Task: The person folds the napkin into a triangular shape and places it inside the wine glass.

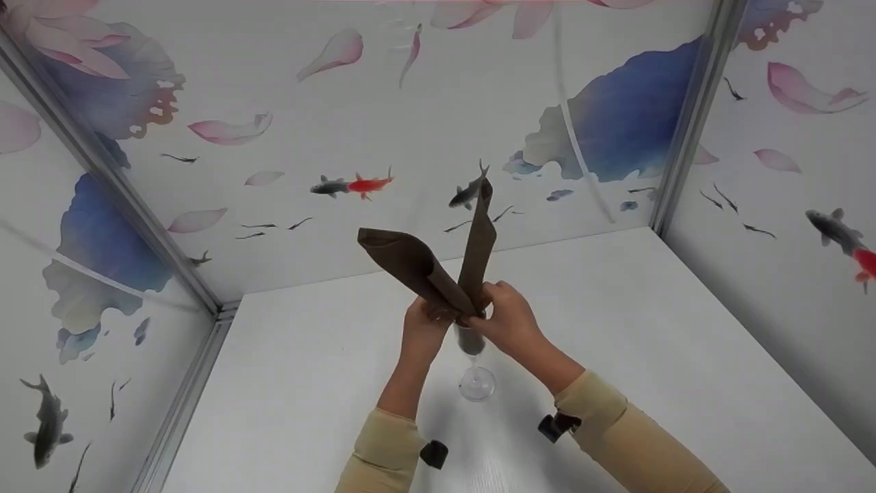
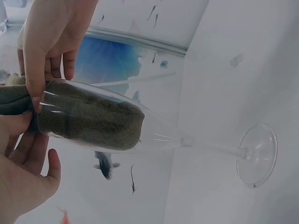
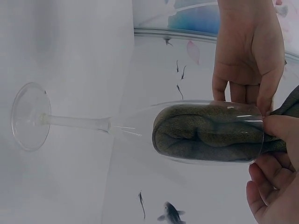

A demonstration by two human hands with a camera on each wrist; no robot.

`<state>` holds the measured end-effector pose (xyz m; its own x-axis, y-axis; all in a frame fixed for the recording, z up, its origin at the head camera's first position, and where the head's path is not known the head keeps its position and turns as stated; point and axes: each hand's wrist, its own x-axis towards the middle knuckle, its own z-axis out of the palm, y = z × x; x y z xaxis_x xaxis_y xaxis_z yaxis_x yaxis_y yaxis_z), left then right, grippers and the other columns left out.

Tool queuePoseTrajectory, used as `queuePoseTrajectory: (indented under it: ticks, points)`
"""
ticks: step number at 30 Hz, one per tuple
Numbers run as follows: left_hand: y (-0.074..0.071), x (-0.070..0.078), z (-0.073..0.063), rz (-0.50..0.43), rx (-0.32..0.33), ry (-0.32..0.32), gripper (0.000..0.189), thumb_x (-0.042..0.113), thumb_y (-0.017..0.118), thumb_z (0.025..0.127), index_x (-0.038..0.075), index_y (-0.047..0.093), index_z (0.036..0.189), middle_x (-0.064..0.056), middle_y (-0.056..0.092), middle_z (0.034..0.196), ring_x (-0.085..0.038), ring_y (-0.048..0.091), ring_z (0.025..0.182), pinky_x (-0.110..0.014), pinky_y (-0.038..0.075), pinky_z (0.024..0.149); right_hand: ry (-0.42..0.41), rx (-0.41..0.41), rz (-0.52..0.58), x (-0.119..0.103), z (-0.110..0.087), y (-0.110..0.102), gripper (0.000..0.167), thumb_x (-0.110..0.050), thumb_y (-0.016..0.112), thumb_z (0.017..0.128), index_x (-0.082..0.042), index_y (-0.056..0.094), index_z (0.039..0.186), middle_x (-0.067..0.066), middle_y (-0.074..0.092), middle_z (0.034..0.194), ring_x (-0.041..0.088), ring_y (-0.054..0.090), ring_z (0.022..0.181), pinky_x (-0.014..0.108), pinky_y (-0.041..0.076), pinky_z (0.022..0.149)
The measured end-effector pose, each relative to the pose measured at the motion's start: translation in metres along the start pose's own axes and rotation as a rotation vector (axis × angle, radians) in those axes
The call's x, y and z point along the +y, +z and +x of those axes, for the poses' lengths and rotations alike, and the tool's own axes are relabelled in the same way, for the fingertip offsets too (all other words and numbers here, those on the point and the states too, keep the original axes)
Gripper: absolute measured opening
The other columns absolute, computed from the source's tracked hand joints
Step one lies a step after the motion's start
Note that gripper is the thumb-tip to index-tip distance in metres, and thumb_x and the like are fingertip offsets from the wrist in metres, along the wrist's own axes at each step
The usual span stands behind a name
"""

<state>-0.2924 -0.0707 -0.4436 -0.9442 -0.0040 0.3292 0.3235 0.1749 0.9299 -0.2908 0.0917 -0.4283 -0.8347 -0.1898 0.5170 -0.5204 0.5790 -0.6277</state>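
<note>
A dark brown cloth napkin (image 1: 409, 266) stands in a clear stemmed glass (image 1: 477, 385), its lower part folded into the bowl. Above the rim it splits into two rolled ends, one leaning left and the other nearly upright. My left hand (image 1: 426, 330) pinches the napkin at the rim from the left side. From the right, my right hand (image 1: 512, 318) grips it at the same height, thumb against the cloth. The left wrist view shows the rounded bundle (image 2: 103, 119) through the glass wall, with bare glass below it. In the right wrist view the bundle (image 3: 201, 133) shows its folds.
The glass is over a white table (image 1: 328, 363), with printed panels (image 1: 424, 123) at the back and sides. Metal corner posts (image 1: 691, 116) join the panels. A small black device (image 1: 434, 454) sits at the left wrist, another (image 1: 558, 426) at the right.
</note>
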Motion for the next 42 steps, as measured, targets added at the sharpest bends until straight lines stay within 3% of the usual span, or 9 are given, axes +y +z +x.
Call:
queuePoseTrajectory:
  ticks: [5, 15, 17, 22, 25, 29, 32, 37, 42]
  points:
    - [0.004, -0.002, -0.001, 0.056, 0.045, 0.044, 0.031, -0.005, 0.067, 0.086, 0.003, 0.064, 0.116, -0.010, 0.067, 0.109, -0.024, 0.062, 0.102, -0.035, 0.052, 0.086, -0.008, 0.003, 0.029, 0.002, 0.000, 0.001, 0.024, -0.007, 0.083, 0.075, -0.010, 0.067, 0.092, -0.003, 0.061, 0.078, 0.017, 0.054, 0.080, 0.035, 0.047, 0.069]
    - [0.008, -0.003, -0.001, 0.043, 0.046, -0.033, 0.027, 0.001, 0.066, 0.086, 0.006, 0.065, 0.113, -0.006, 0.067, 0.101, -0.020, 0.063, 0.096, -0.034, 0.052, 0.083, 0.025, 0.006, 0.064, 0.005, 0.000, 0.000, 0.023, -0.008, 0.084, 0.075, -0.010, 0.068, 0.091, -0.003, 0.063, 0.076, 0.019, 0.055, 0.081, 0.037, 0.046, 0.069]
    - [0.008, 0.009, -0.005, 0.043, 0.045, -0.035, 0.028, -0.001, 0.065, 0.086, 0.003, 0.064, 0.113, -0.009, 0.067, 0.102, -0.023, 0.063, 0.097, -0.035, 0.052, 0.084, 0.030, 0.000, 0.056, 0.003, 0.000, -0.001, 0.023, -0.009, 0.083, 0.075, -0.010, 0.068, 0.091, -0.003, 0.063, 0.075, 0.019, 0.055, 0.081, 0.037, 0.046, 0.069]
    - [0.006, 0.013, -0.008, 0.027, 0.044, -0.048, 0.029, -0.004, 0.065, 0.084, -0.001, 0.064, 0.114, -0.012, 0.067, 0.103, -0.027, 0.062, 0.099, -0.039, 0.052, 0.086, 0.040, 0.000, 0.042, 0.000, 0.000, 0.000, 0.022, -0.007, 0.083, 0.074, -0.009, 0.068, 0.090, -0.002, 0.062, 0.075, 0.018, 0.054, 0.080, 0.036, 0.047, 0.069]
    - [0.007, 0.002, -0.008, -0.015, 0.048, -0.040, 0.031, 0.000, 0.068, 0.085, 0.003, 0.064, 0.116, -0.009, 0.068, 0.105, -0.025, 0.062, 0.101, -0.038, 0.051, 0.087, 0.035, 0.012, 0.040, -0.001, -0.001, 0.001, 0.022, -0.008, 0.083, 0.074, -0.009, 0.067, 0.090, 0.000, 0.062, 0.075, 0.020, 0.055, 0.080, 0.037, 0.047, 0.068]
    - [0.007, -0.001, -0.015, -0.029, 0.062, -0.077, 0.037, 0.009, 0.069, 0.088, 0.009, 0.061, 0.124, -0.005, 0.065, 0.115, -0.023, 0.060, 0.107, -0.036, 0.050, 0.090, 0.040, 0.006, 0.036, 0.000, -0.001, 0.003, 0.022, -0.009, 0.082, 0.076, -0.009, 0.067, 0.092, -0.002, 0.063, 0.077, 0.020, 0.056, 0.081, 0.037, 0.047, 0.070]
    - [0.008, -0.001, -0.022, -0.019, 0.070, -0.143, 0.037, 0.017, 0.068, 0.091, 0.014, 0.059, 0.126, -0.003, 0.061, 0.121, -0.023, 0.057, 0.111, -0.036, 0.048, 0.092, 0.054, 0.001, 0.035, -0.001, -0.002, 0.003, 0.022, -0.008, 0.081, 0.077, -0.009, 0.066, 0.093, -0.002, 0.063, 0.078, 0.019, 0.057, 0.082, 0.037, 0.047, 0.071]
    - [0.010, -0.001, -0.029, -0.023, 0.034, -0.201, 0.035, 0.019, 0.065, 0.091, 0.013, 0.058, 0.125, -0.007, 0.058, 0.125, -0.025, 0.055, 0.114, -0.039, 0.047, 0.094, 0.065, 0.010, 0.021, -0.002, -0.003, 0.002, 0.022, -0.008, 0.081, 0.076, -0.008, 0.066, 0.093, 0.000, 0.062, 0.079, 0.020, 0.057, 0.081, 0.039, 0.048, 0.071]
    - [0.011, -0.002, -0.029, 0.043, -0.035, -0.165, 0.051, 0.008, 0.068, 0.081, 0.010, 0.053, 0.130, -0.009, 0.055, 0.128, -0.028, 0.053, 0.118, -0.044, 0.046, 0.095, 0.072, -0.001, 0.018, -0.003, -0.002, 0.000, 0.022, -0.007, 0.081, 0.076, -0.008, 0.067, 0.093, 0.000, 0.062, 0.079, 0.023, 0.058, 0.082, 0.039, 0.048, 0.071]
